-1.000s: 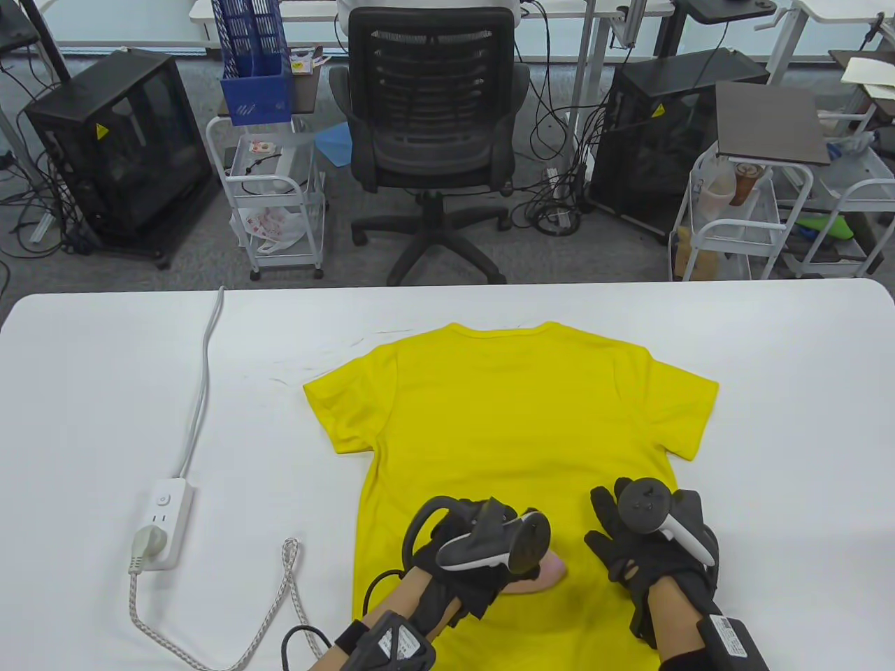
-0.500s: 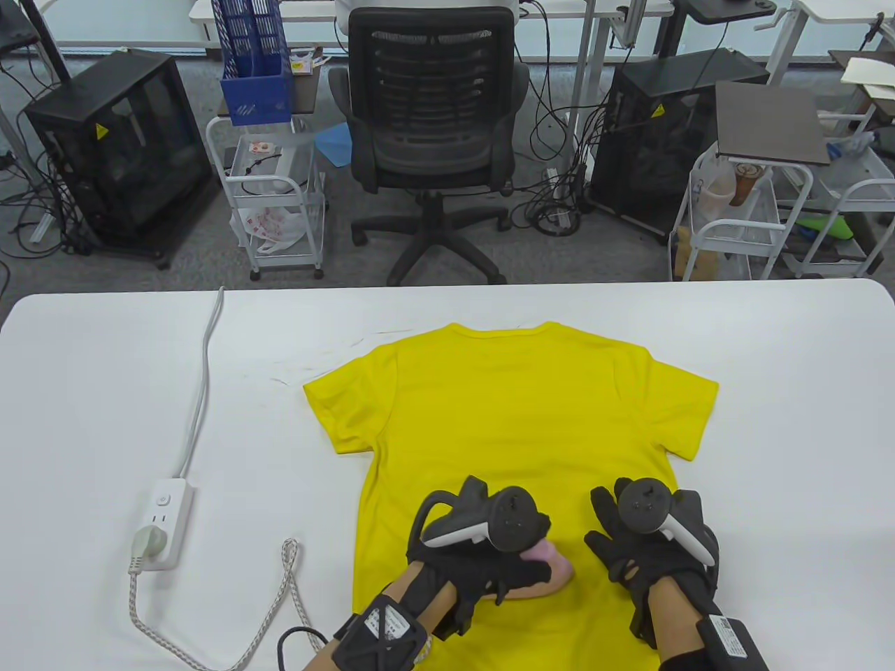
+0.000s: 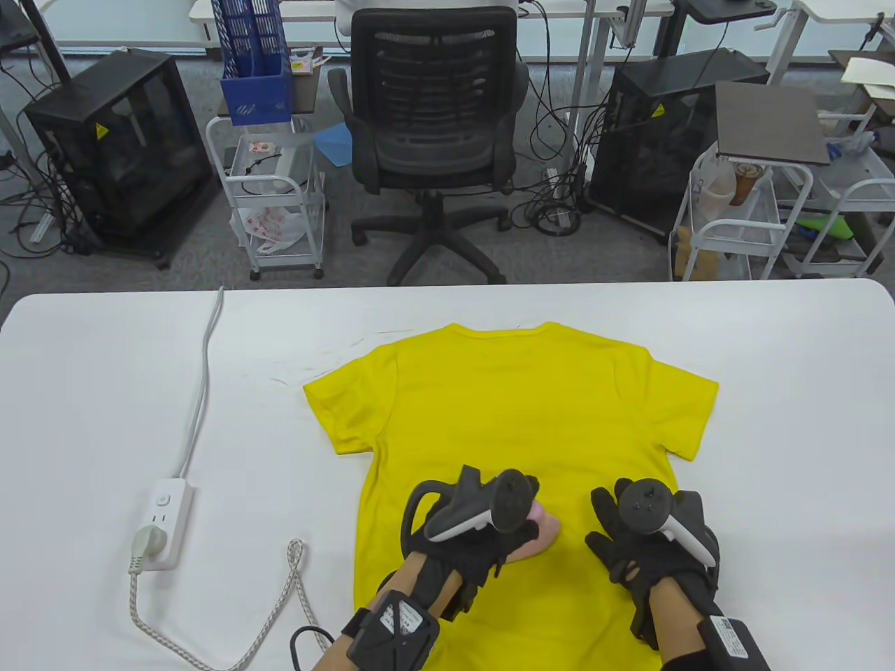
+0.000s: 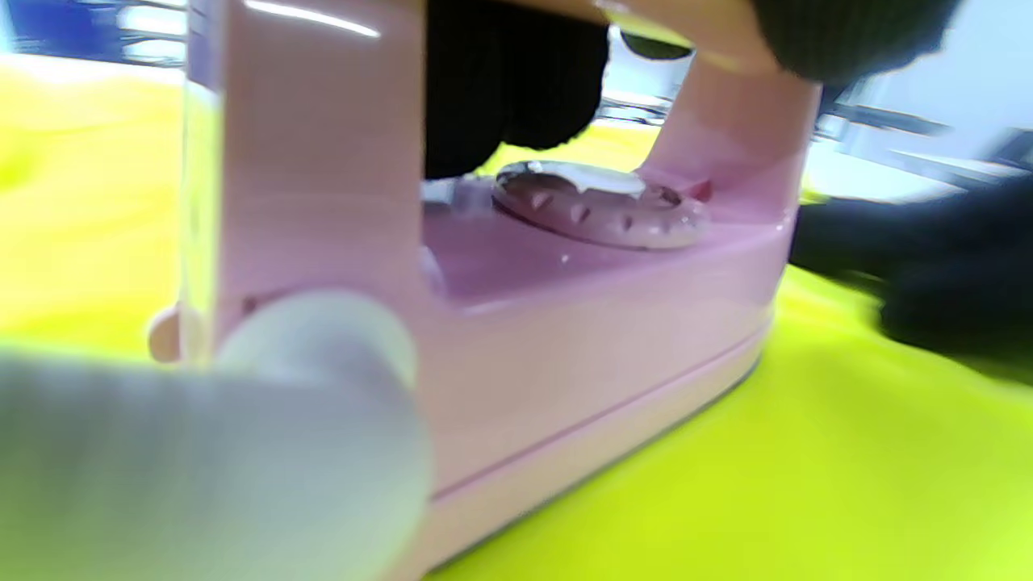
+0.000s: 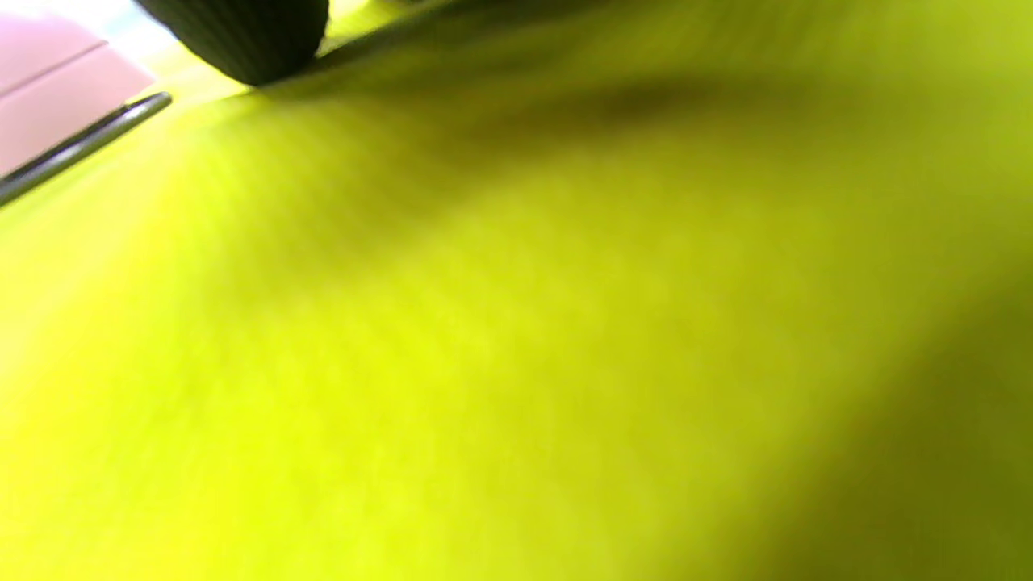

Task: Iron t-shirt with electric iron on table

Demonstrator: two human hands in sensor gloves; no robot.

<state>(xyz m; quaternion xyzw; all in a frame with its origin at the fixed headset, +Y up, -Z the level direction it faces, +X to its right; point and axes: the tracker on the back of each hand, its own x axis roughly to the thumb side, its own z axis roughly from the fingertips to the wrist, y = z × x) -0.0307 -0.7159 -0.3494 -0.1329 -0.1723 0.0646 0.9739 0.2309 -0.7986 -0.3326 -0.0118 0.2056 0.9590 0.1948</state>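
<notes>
Yellow t-shirt (image 3: 510,419), mid-ironing: left hand (image 3: 475,545) grips pink iron (image 3: 542,531), right hand (image 3: 647,552) flat, open, pinning hem; next, glide upward.

Both hands wear black knit sensor gloves, the left hand (image 3: 482,552) and right hand (image 3: 647,559) each topped by a dark tracker with a white grip and round button face. Bare forearm skin shows below each cuff. Black wrist modules carry white labels, their print too small to read; a black cable (image 3: 308,639) loops from the left.
</notes>
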